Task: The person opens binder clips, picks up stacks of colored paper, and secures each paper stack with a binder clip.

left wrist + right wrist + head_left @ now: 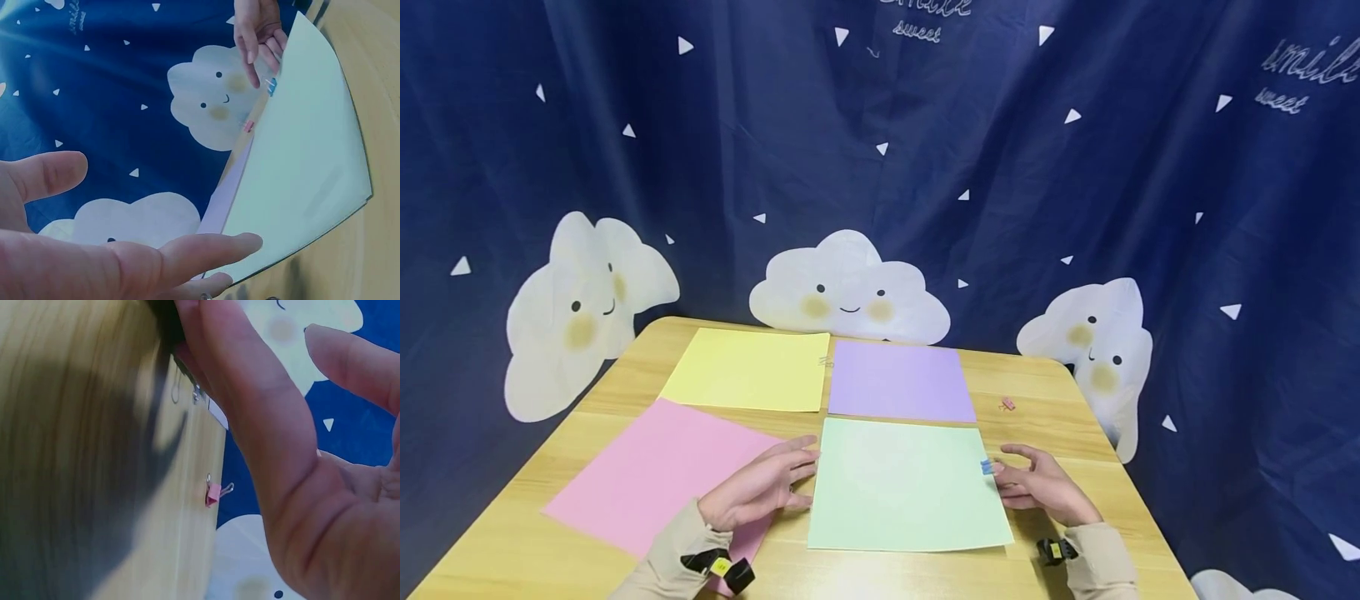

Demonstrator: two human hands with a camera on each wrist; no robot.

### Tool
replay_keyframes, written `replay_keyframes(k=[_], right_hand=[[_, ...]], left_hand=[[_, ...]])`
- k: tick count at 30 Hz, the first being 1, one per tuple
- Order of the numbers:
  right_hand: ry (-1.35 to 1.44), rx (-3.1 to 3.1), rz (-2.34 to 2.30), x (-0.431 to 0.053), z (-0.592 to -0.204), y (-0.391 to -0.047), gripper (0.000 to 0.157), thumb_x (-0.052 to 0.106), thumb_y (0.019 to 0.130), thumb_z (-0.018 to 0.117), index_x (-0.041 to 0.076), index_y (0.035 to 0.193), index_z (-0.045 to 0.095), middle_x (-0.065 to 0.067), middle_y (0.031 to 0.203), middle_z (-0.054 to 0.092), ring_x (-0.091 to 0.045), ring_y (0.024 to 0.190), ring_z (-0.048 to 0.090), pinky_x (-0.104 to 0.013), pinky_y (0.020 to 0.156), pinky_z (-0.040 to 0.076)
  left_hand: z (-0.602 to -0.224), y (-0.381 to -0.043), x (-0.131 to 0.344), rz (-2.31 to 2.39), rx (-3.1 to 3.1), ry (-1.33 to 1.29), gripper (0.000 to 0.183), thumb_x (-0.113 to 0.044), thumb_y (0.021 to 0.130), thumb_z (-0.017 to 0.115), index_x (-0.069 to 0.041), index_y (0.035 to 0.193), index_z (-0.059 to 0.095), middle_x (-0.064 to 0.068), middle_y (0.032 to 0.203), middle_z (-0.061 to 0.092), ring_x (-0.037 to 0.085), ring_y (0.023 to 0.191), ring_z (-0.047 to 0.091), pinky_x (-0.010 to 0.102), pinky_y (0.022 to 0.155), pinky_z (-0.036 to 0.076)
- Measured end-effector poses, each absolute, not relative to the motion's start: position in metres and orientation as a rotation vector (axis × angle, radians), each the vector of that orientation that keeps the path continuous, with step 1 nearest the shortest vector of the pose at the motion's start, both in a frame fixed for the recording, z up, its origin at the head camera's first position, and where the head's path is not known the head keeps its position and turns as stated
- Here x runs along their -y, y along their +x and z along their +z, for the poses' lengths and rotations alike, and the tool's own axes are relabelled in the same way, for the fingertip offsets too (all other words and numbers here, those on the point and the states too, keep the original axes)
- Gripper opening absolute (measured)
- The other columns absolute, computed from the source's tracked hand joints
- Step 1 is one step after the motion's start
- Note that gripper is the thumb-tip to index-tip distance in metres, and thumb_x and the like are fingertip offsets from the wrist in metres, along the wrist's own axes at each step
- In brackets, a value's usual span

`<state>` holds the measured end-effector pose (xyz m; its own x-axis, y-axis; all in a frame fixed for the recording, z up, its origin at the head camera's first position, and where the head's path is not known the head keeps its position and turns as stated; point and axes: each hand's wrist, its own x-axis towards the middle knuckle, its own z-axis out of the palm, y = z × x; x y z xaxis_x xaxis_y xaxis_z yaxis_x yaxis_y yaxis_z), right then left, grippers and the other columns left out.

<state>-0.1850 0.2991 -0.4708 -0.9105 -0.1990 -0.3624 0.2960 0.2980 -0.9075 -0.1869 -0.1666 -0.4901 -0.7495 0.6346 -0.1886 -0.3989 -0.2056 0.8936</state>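
A light green sheet of paper (910, 487) lies at the front of the table, and a blue binder clip (987, 467) sits on its right edge. My left hand (767, 483) is at the sheet's left edge, fingers spread and loosely extended, with the pink paper partly beneath it. In the left wrist view, the fingertips (249, 242) overlap the green sheet's near edge. On the other side, my right hand (1041, 483) has its fingers loosely extended, a fingertip right at the blue clip. The right wrist view shows the thumb held apart from the fingers.
Yellow paper (748, 371) and purple paper (901, 379) lie side by side at the back, a silvery wire piece (826, 362) between them. Pink paper (655, 475) lies slanted at the left. A small pink binder clip (1007, 403) rests at the right. Behind the table hangs a dark blue curtain (880, 192).
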Motion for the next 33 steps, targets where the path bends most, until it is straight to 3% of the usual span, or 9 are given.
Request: replay_keyframes(k=[9,16,20,24,28,33], right_hand=[[0.095,-2.294,-1.512,-0.304,-0.459,-0.182,0.078,0.022,0.105,0.060,-0.012,0.158,0.015,-0.020,0.105,0.076,-0.029,0.088,0.078,-0.044,0.079,0.067],[0.054,-2.328,-1.514,-0.309,-0.447,-0.183,0.076,0.023,0.104,0.062,-0.013,0.156,0.020,-0.017,0.108,0.075,-0.029,0.090,0.078,-0.045,0.083,0.067],[0.023,-2.353,-1.517,-0.311,-0.441,-0.186,0.072,0.024,0.104,0.061,-0.014,0.154,0.025,-0.014,0.106,0.076,-0.028,0.090,0.077,-0.043,0.082,0.066],[0.024,-2.403,-1.491,-0.311,-0.437,-0.191,0.069,0.024,0.104,0.062,-0.013,0.153,0.030,-0.011,0.102,0.077,-0.025,0.086,0.077,-0.037,0.078,0.066],[0.031,-2.453,-1.470,-0.311,-0.434,-0.197,0.066,0.024,0.105,0.061,-0.012,0.152,0.033,-0.011,0.101,0.077,-0.023,0.085,0.076,-0.034,0.076,0.065],[0.051,-2.530,-1.467,-0.310,-0.429,-0.206,0.060,0.024,0.105,0.062,-0.011,0.148,0.040,-0.015,0.104,0.077,-0.022,0.087,0.074,-0.033,0.077,0.066]], left_hand=[[-0.482,-0.188,0.176,2.010,-1.420,0.321,0.073,-0.024,0.112,0.038,0.002,0.163,-0.008,0.032,0.169,-0.014,0.051,0.157,-0.011,0.069,0.126,0.023],[-0.479,-0.190,0.179,2.012,-1.448,0.359,0.073,-0.026,0.112,0.039,0.003,0.163,-0.005,0.030,0.170,-0.008,0.050,0.158,0.000,0.059,0.126,0.033],[-0.479,-0.197,0.181,2.000,-1.512,0.418,0.070,-0.024,0.111,0.044,0.003,0.163,0.006,0.028,0.170,0.017,0.043,0.156,0.027,0.055,0.126,0.036],[-0.479,-0.206,0.181,1.979,-1.615,0.450,0.063,-0.024,0.109,0.051,0.005,0.159,0.025,0.016,0.153,0.052,0.026,0.135,0.060,0.053,0.121,0.044],[-0.476,-0.214,0.178,1.968,-1.690,0.438,0.058,-0.024,0.109,0.052,0.007,0.154,0.035,0.009,0.134,0.066,0.019,0.119,0.069,0.046,0.112,0.054],[-0.471,-0.227,0.171,1.962,-1.787,0.389,0.049,-0.021,0.109,0.052,0.006,0.149,0.043,0.001,0.119,0.071,0.015,0.107,0.070,0.032,0.098,0.059]])
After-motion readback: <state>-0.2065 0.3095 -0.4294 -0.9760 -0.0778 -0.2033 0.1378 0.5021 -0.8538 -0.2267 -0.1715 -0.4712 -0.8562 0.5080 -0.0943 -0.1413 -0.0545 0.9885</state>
